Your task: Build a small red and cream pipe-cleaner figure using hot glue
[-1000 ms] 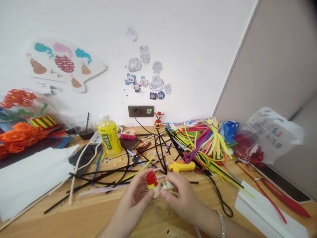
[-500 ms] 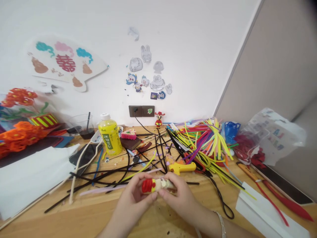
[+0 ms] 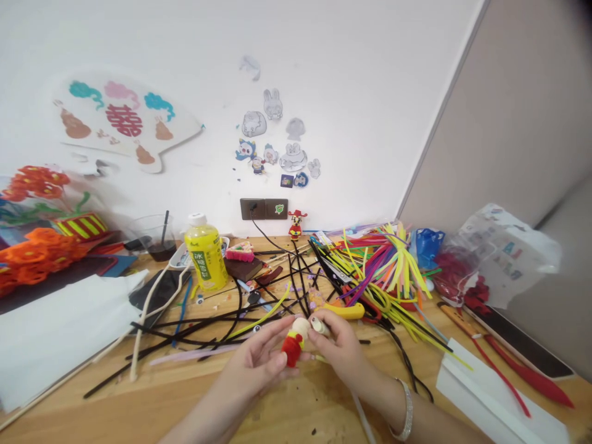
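Observation:
My left hand (image 3: 266, 354) holds a small doll (image 3: 293, 350) with a red body, a yellow collar and a round cream head. It tilts, head up and to the right. Close beside that head, the fingers of my right hand (image 3: 340, 345) pinch a cream rolled piece (image 3: 319, 327) of what looks like pipe cleaner. The doll's face cannot be made out. A pale strip (image 3: 363, 419) runs down below my right forearm; where it begins is hidden. Just behind my right fingers lies a yellow-handled tool (image 3: 346, 310), partly covered.
Black pipe cleaners (image 3: 185, 333) spread over the wooden table, with a coloured bundle (image 3: 393, 265) at right. A yellow drink bottle (image 3: 206, 256) and a cup (image 3: 160, 240) stand behind. A finished-looking red-hatted doll (image 3: 296, 226) stands by the wall. White paper (image 3: 490, 394) lies right.
The doll has turned from lying sideways between both hands to tilted upright in my left hand. My right hand has drawn apart with the cream roll, and a googly eye on the table is uncovered.

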The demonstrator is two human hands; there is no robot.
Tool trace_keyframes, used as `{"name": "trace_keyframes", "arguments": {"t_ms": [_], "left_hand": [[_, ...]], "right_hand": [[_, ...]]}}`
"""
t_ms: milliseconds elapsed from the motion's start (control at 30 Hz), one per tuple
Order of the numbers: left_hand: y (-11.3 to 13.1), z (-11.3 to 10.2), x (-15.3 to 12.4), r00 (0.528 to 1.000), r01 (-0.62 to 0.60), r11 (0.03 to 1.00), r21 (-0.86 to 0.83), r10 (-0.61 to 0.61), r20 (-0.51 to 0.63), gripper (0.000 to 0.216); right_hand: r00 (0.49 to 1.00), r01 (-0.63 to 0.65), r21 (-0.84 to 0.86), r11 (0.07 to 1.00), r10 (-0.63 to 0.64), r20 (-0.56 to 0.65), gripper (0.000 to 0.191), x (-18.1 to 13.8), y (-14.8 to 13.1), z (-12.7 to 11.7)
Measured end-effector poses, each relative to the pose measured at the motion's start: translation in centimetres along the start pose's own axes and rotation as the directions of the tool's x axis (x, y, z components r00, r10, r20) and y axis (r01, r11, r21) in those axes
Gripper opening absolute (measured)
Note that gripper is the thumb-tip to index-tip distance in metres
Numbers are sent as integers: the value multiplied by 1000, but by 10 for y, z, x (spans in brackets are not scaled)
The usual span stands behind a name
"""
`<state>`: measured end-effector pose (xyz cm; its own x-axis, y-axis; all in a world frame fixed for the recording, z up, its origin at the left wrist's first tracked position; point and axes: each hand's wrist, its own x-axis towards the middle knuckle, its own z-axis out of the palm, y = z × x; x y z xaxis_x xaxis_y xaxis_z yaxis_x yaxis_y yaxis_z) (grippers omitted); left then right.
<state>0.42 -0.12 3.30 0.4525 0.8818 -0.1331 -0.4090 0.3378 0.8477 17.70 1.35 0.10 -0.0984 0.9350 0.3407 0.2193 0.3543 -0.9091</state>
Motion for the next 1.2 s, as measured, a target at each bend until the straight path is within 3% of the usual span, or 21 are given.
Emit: {"name": "trace_keyframes", "arguments": {"t_ms": [100, 233, 367, 833, 1200], "left_hand": [[-8, -6, 5, 993, -79, 997, 4, 79, 92, 54], [-13, -12, 11, 977, -164, 986, 22, 159, 142, 50], [-12, -13, 11, 973, -201, 980, 9, 198, 123, 53], [-19, -27, 18, 963, -262, 961, 92, 254, 90, 50], [-11, -19, 12, 969, -248, 961, 125, 244, 45, 49]], "right_hand": [[999, 3, 35, 999, -4, 32, 10, -3, -3, 0], [997, 35, 77, 996, -40, 60, 23, -8, -7, -1], [998, 37, 21, 999, -38, 41, 24, -11, -11, -2], [985, 25, -225, 974, 15, 174, 18, -10, -24, -3], [983, 26, -246, 969, 20, 181, 17, -10, -29, -3]]}}
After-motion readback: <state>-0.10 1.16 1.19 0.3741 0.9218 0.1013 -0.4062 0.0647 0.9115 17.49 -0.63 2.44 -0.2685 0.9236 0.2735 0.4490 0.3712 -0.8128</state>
